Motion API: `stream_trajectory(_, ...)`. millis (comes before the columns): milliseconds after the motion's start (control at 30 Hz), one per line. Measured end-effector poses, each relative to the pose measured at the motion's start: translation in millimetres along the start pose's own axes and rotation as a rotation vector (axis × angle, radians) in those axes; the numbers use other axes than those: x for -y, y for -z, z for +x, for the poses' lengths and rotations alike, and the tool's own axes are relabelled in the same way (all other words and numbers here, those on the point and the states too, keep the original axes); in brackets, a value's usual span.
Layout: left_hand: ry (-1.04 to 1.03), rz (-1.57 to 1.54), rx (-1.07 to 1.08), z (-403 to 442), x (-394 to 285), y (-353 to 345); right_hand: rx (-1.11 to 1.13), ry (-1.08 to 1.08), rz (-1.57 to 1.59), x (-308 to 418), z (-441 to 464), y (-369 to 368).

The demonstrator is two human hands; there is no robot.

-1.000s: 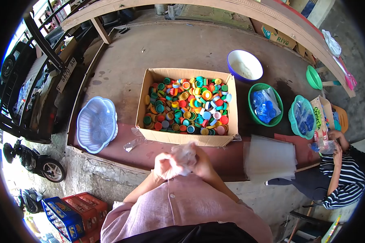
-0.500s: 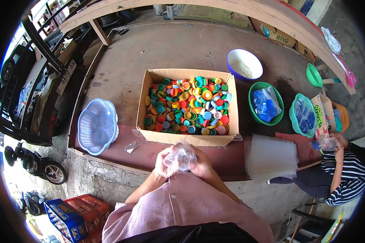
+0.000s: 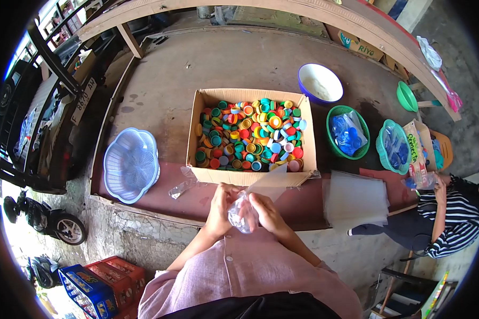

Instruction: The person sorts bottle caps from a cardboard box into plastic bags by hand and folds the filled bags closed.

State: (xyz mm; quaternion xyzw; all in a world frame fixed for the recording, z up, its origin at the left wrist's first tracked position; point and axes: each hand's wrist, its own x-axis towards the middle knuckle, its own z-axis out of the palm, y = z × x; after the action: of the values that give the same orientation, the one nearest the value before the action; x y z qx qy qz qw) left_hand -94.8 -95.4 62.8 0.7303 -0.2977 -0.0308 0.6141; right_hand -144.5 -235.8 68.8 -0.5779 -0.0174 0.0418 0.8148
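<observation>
A clear plastic bag point(image 3: 243, 214) is between my two hands, its rounded part low and a flat part fanning up to the right, over the box's front edge. My left hand point(image 3: 220, 210) has its fingers closed on the bag's left side. My right hand point(image 3: 267, 213) grips it from the right, thumb on the plastic. Just beyond my hands stands an open cardboard box point(image 3: 223, 176) full of colourful bottle caps point(image 3: 248, 135). A stack of clear plastic sheets or bags point(image 3: 355, 199) lies to the right of my hands.
An empty blue-white basket point(image 3: 131, 166) stands left of the box. To the right are a purple-rimmed bowl point(image 3: 320, 83) and two green baskets point(image 3: 347, 132) point(image 3: 394, 146) holding blue items in plastic. A person in a striped top point(image 3: 452, 223) works at the far right, hands on plastic.
The bag was bunched between my hands; now part of it spreads up and right. My hands have turned and sit slightly lower. The view has shifted a little.
</observation>
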Motion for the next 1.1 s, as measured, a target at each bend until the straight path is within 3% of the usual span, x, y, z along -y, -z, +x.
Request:
stream_trajectory(33, -0.01, -0.098, -0.075, 0, 2, 3, 0.05, -0.174, 0.052, 16, 0, -4)
stream_trajectory(133, 0.111, -0.306, -0.311, -6, 0, 14, -0.124, -0.248, -0.13, 14, 6, -10)
stream_trajectory(167, 0.091, -0.288, -0.358, -7, 0, 15, -0.226, 0.043, -0.533, 9, 9, -14)
stream_trajectory(200, 0.074, -0.269, -0.407, -9, 1, 17, -0.228, 0.034, -0.534, 10, 11, -21)
stream_trajectory(267, -0.016, -0.207, -0.554, -8, 7, 29, -0.588, 0.545, -0.843, 16, 17, -35)
stream_trajectory(333, -0.04, -0.16, -0.643, -4, 5, 37, -0.576, 0.711, -0.896, 11, -1, -43)
stream_trajectory(400, -0.055, -0.13, -0.65, -8, 9, 35, -0.417, 0.866, -1.053, 11, -5, -60)
stream_trajectory(467, -0.105, -0.2, -0.566, -10, 1, 26, -0.448, 0.678, -1.129, 4, -2, -75)
stream_trajectory(533, -0.054, -0.323, -0.473, -21, 9, 20, -0.498, 0.57, -0.99, 7, 4, -74)
stream_trajectory(600, 0.121, -0.231, -0.345, -29, 11, 25, -0.577, 0.608, -1.001, 2, 7, -73)
stream_trajectory(667, 0.149, -0.096, -0.107, -32, 7, 35, -0.63, 0.692, -0.945, -14, 6, -72)
stream_trajectory(700, 0.029, 0.327, -0.048, -34, 15, 40, -0.6, 0.746, -1.018, -6, 7, -79)
stream_trajectory(733, 0.027, 0.323, -0.046, -38, 20, 41, -0.604, 0.746, -1.023, -9, 5, -82)
stream_trajectory(800, 0.013, 0.231, -0.156, -44, 23, 43, -0.348, 0.749, -0.963, -16, 3, -88)
stream_trajectory(933, -0.109, 0.136, -0.244, -40, 21, 67, -0.213, 0.642, -0.998, -15, 6, -94)
stream_trajectory(1000, -0.067, 0.013, -0.364, -37, 20, 76, -0.245, 0.655, -1.028, -11, 8, -89)
stream_trajectory(1100, -0.102, 0.128, -0.316, -34, 11, 76, -0.416, 0.764, -1.22, 2, 13, -78)
